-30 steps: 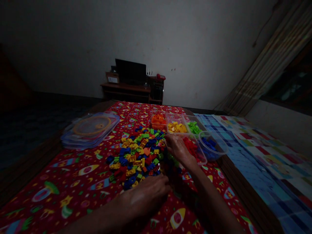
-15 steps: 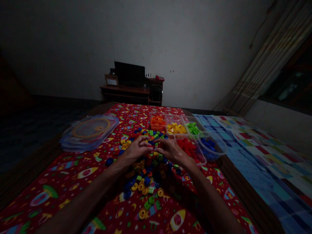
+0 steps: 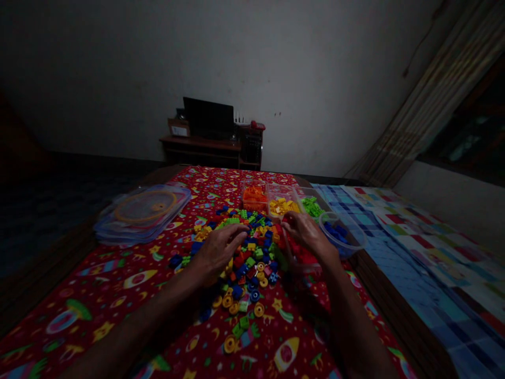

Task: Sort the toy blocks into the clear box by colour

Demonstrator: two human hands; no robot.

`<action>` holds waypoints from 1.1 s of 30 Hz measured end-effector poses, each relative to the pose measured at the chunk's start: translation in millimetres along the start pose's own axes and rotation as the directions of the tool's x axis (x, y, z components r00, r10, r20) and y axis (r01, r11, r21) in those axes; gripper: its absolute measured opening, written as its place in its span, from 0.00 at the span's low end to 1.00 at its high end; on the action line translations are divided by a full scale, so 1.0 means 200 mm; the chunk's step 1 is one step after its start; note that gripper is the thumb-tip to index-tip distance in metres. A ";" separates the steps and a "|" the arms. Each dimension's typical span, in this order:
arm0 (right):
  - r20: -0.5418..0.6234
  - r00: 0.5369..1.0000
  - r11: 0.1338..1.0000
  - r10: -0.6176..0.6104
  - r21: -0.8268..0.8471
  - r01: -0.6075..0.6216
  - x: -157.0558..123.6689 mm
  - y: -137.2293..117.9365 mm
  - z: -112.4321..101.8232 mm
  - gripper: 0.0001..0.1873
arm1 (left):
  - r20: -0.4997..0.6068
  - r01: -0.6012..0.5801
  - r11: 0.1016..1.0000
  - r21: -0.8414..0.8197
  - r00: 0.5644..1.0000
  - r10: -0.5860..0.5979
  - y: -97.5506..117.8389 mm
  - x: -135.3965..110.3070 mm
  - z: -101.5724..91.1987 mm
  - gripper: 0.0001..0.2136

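My left hand (image 3: 221, 247) hovers low over a mixed pile of toy building bricks (image 3: 252, 258), fingers bent and the thumb a little apart from them. Beside its fingertips lies a dark blue piece; I see nothing plainly held. My right hand (image 3: 305, 231) is above the left edge of a clear container of red bricks (image 3: 302, 253). Its fingers are bent together and point down; what they hold, if anything, is too dark to make out. Yellow wheel-like pieces (image 3: 229, 344) and green bricks (image 3: 239, 330) lie at the near end of the pile.
Behind the red bricks stand clear containers of orange bricks (image 3: 254, 196), yellow bricks (image 3: 284, 206) and green bricks (image 3: 312, 207). A round tub (image 3: 357, 239) with blue bricks is at right. Stacked lids (image 3: 142, 213) lie left on the red patterned cloth (image 3: 130, 310).
My hands were close together over the pile. Now the right one has moved right to the red bricks' container, while the left stays over the pile, uncovering more bricks between them.
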State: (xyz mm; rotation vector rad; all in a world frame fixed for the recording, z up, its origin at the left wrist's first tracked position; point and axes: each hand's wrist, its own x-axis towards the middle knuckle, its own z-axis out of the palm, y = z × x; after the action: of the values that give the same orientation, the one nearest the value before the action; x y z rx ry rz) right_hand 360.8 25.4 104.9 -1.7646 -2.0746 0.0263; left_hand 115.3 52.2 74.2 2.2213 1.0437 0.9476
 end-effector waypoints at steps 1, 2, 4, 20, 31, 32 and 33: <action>0.038 0.998 0.997 0.052 -0.057 -0.049 -0.01 0.04 -0.02 0.09 | 0.008 -0.064 0.997 0.036 0.998 0.063 0.01 -0.01 0.02 0.14; 0.070 0.993 0.990 0.096 -0.108 -0.088 -0.02 0.08 -0.04 0.10 | 0.039 -0.137 0.989 0.057 0.990 0.135 0.03 -0.03 0.05 0.13; 0.095 0.982 0.974 0.161 -0.178 -0.142 -0.04 0.13 -0.06 0.10 | 0.174 -0.324 0.944 0.061 0.935 0.310 0.08 -0.09 0.12 0.13; -0.011 0.994 0.994 -0.110 -0.016 0.109 -0.02 -0.10 0.00 0.08 | 0.549 -0.753 0.539 0.377 0.650 0.526 -0.03 -0.32 0.22 0.13; 0.007 0.982 0.981 -0.186 -0.054 0.187 -0.01 -0.10 0.09 0.06 | 0.268 -0.536 0.742 0.403 0.844 0.464 -0.20 0.07 0.09 0.14; 0.025 0.982 0.981 -0.189 -0.039 0.190 -0.01 -0.11 0.10 0.06 | 0.203 -0.489 0.794 0.362 0.872 0.445 -0.22 0.10 0.06 0.15; 0.045 0.980 0.981 -0.194 -0.023 0.195 -0.01 -0.11 0.11 0.08 | 0.146 -0.436 0.839 0.327 0.900 0.410 -0.24 0.13 0.02 0.15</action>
State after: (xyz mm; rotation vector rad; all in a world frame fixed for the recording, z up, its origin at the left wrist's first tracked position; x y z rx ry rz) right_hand 332.8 23.9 89.8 -1.5812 -2.2788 -0.0213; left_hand 108.6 99.8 49.4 2.8469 0.7414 0.9000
